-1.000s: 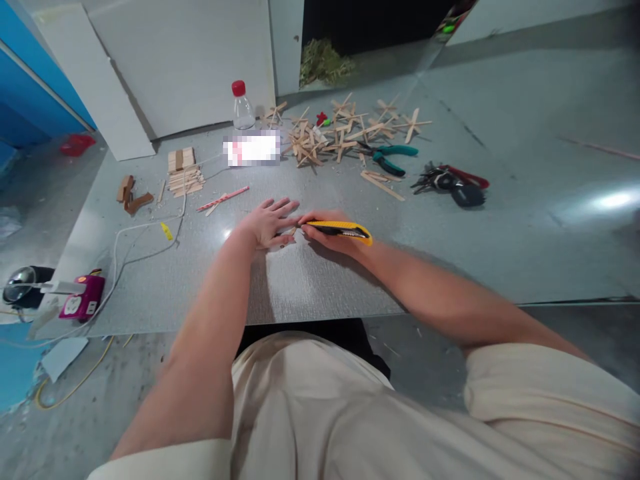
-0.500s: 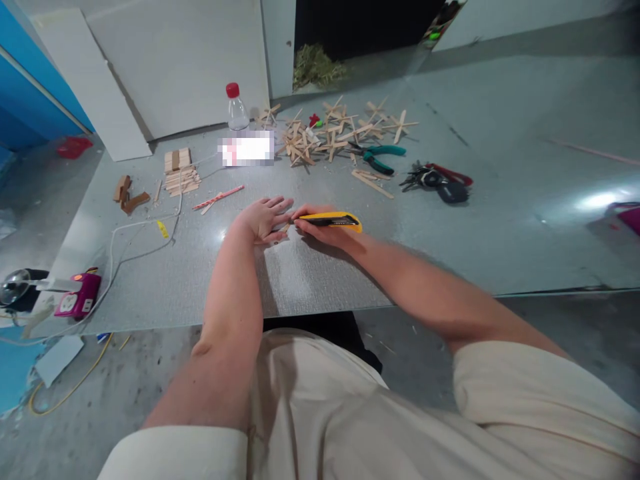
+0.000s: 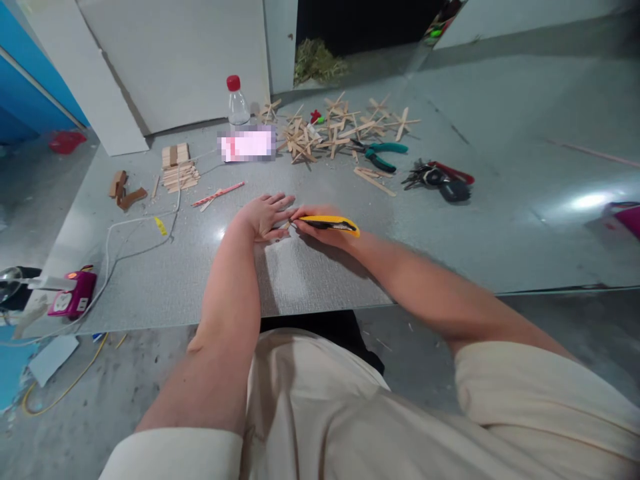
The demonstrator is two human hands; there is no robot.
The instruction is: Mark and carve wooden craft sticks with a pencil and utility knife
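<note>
My right hand (image 3: pixel 311 231) is closed around a yellow and black utility knife (image 3: pixel 345 225), its front end pointing left. The knife tip meets a small wooden stick (image 3: pixel 287 225) on the table, mostly hidden under my left hand. My left hand (image 3: pixel 265 215) lies flat on the tabletop with its fingers stretched out and apart, pressing over that stick. Beyond it, a red patterned pencil (image 3: pixel 220 193) lies across a thin wood piece. Several star-shaped pieces of crossed craft sticks (image 3: pixel 333 130) are heaped at the back.
Green-handled pliers (image 3: pixel 380 157) and a bunch of keys (image 3: pixel 445 180) lie to the right of the heap. A clear bottle with a red cap (image 3: pixel 238 107) stands at the back. Stacked craft sticks (image 3: pixel 180 177), a white cable (image 3: pixel 109 253) and a purple socket box (image 3: pixel 77 293) are at left.
The knife's rear end has swung slightly toward me in my right hand, its tip staying at the stick. My left hand keeps its place. The view has shifted a little.
</note>
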